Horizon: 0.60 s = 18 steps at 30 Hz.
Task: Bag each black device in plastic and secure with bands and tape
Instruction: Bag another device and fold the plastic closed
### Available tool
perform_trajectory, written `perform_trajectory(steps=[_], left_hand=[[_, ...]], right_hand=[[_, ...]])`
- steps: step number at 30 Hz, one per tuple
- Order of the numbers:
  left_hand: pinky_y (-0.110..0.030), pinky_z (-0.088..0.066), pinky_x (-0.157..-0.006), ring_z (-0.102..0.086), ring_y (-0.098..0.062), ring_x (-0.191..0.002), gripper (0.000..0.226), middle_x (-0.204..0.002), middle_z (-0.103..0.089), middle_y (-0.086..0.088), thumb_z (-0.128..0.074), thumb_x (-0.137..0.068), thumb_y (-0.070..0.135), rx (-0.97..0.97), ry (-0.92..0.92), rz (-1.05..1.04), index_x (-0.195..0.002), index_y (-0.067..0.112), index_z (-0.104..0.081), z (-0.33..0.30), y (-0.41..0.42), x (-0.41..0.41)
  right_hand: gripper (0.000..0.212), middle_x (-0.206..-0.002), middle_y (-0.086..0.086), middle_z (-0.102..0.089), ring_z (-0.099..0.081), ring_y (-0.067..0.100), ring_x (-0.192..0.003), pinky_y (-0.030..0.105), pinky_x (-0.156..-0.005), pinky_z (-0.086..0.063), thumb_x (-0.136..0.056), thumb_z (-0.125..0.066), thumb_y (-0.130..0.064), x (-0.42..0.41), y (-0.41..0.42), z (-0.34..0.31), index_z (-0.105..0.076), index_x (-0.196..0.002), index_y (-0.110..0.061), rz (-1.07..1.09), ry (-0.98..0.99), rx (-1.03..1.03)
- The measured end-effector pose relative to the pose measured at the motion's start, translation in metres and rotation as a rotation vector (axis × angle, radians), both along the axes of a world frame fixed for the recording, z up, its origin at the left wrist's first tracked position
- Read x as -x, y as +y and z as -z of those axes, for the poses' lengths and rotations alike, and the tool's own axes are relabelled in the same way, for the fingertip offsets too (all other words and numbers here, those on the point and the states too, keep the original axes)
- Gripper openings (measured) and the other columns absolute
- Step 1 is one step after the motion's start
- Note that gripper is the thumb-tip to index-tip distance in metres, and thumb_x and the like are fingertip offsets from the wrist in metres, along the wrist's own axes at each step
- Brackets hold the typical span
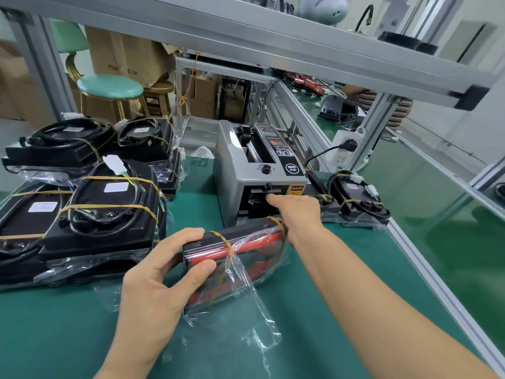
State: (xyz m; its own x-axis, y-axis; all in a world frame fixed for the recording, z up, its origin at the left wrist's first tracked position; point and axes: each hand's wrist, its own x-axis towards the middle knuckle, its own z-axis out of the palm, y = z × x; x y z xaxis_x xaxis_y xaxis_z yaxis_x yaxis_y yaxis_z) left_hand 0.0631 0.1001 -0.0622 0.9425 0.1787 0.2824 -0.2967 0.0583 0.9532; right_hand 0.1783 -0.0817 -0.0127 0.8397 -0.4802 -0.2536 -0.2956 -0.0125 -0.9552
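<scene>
Presently: bagged black device [235, 258], banded, on green bench [328, 310], gripped at its end by left hand [161, 272], fingers curled; right hand [297, 212], forefinger extended at tape dispenser [259, 170] outlet; advisably pull tape straight, keeping bag flap folded tight.

- bagged devices [90, 203] stacked frame left, on table [68, 324]
- tape dispenser [257, 170] centre, behind held device [235, 258]
- another device [358, 198] right of dispenser
</scene>
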Motion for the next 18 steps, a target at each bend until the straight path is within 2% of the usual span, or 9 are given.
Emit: perform_trajectory(steps=[3, 5, 8, 9, 11, 12, 15, 18], left_hand=[[-0.023, -0.052, -0.088, -0.069, -0.011, -0.097, 0.044, -0.107, -0.072, 0.005, -0.077, -0.061, 0.027, 0.001, -0.003, -0.019, -0.104, 0.034, -0.072, 0.001, -0.002, 0.001], [-0.019, -0.052, -0.086, -0.069, -0.010, -0.096, 0.045, -0.107, -0.072, 0.006, -0.076, -0.060, 0.029, 0.011, -0.014, -0.043, -0.104, 0.034, -0.072, 0.001, -0.004, 0.003], [-0.013, -0.051, -0.085, -0.069, -0.011, -0.098, 0.045, -0.109, -0.071, 0.006, -0.079, -0.060, 0.027, -0.004, -0.025, -0.068, -0.103, 0.036, -0.072, 0.004, -0.007, 0.006], [-0.014, -0.051, -0.085, -0.068, -0.012, -0.099, 0.046, -0.111, -0.071, 0.005, -0.083, -0.059, 0.027, -0.023, -0.032, -0.078, -0.102, 0.038, -0.072, 0.006, -0.008, 0.007], [-0.021, -0.052, -0.089, -0.067, -0.015, -0.103, 0.050, -0.115, -0.069, 0.003, -0.091, -0.059, 0.030, -0.041, -0.047, -0.121, -0.103, 0.041, -0.071, 0.011, -0.012, 0.010], [-0.026, -0.051, -0.092, -0.067, -0.017, -0.104, 0.047, -0.116, -0.069, 0.003, -0.088, -0.060, 0.035, -0.033, -0.057, -0.149, -0.103, 0.042, -0.070, 0.012, -0.016, 0.010], [-0.042, -0.050, -0.098, -0.066, -0.023, -0.107, 0.043, -0.117, -0.068, 0.002, -0.078, -0.060, 0.044, 0.006, -0.068, -0.193, -0.102, 0.044, -0.070, 0.012, -0.031, 0.008], [-0.046, -0.046, -0.099, -0.065, -0.022, -0.109, 0.042, -0.116, -0.068, 0.006, -0.076, -0.060, 0.044, 0.005, -0.061, -0.206, -0.101, 0.046, -0.070, 0.008, -0.043, 0.006]], right_hand=[[0.018, -0.075, 0.007, -0.064, -0.059, 0.022, -0.068, 0.026, -0.061, -0.046, -0.073, -0.081, -0.012, -0.002, 0.003, -0.001, -0.063, -0.070, -0.011, 0.018, 0.033, -0.022], [0.019, -0.076, 0.009, -0.063, -0.059, 0.023, -0.068, 0.028, -0.060, -0.050, -0.074, -0.079, -0.011, -0.002, 0.005, -0.003, -0.061, -0.070, -0.012, 0.004, 0.051, -0.041], [0.017, -0.075, 0.003, -0.060, -0.054, 0.014, -0.062, 0.020, -0.050, -0.044, -0.080, -0.074, -0.014, 0.005, -0.002, -0.010, -0.059, -0.074, -0.013, -0.050, 0.083, -0.051], [0.016, -0.074, 0.001, -0.059, -0.051, 0.010, -0.060, 0.021, -0.054, -0.041, -0.082, -0.073, -0.016, 0.009, -0.007, -0.012, -0.060, -0.074, -0.015, -0.070, 0.091, -0.045], [0.017, -0.073, -0.003, -0.056, -0.044, 0.006, -0.060, 0.025, -0.059, -0.033, -0.083, -0.071, -0.021, 0.017, -0.022, -0.017, -0.060, -0.072, -0.020, -0.116, 0.088, -0.030], [0.018, -0.073, -0.005, -0.054, -0.042, 0.006, -0.061, 0.025, -0.058, -0.029, -0.084, -0.070, -0.023, 0.022, -0.029, -0.020, -0.059, -0.070, -0.020, -0.139, 0.081, -0.024], [0.016, -0.072, -0.006, -0.053, -0.043, 0.007, -0.067, 0.025, -0.064, -0.029, -0.084, -0.069, -0.024, 0.037, -0.044, -0.030, -0.062, -0.069, -0.020, -0.196, 0.032, -0.011], [0.014, -0.068, -0.009, -0.056, -0.045, 0.005, -0.068, 0.023, -0.066, -0.030, -0.084, -0.068, -0.020, 0.050, -0.044, -0.041, -0.067, -0.070, -0.020, -0.308, -0.031, -0.057]])
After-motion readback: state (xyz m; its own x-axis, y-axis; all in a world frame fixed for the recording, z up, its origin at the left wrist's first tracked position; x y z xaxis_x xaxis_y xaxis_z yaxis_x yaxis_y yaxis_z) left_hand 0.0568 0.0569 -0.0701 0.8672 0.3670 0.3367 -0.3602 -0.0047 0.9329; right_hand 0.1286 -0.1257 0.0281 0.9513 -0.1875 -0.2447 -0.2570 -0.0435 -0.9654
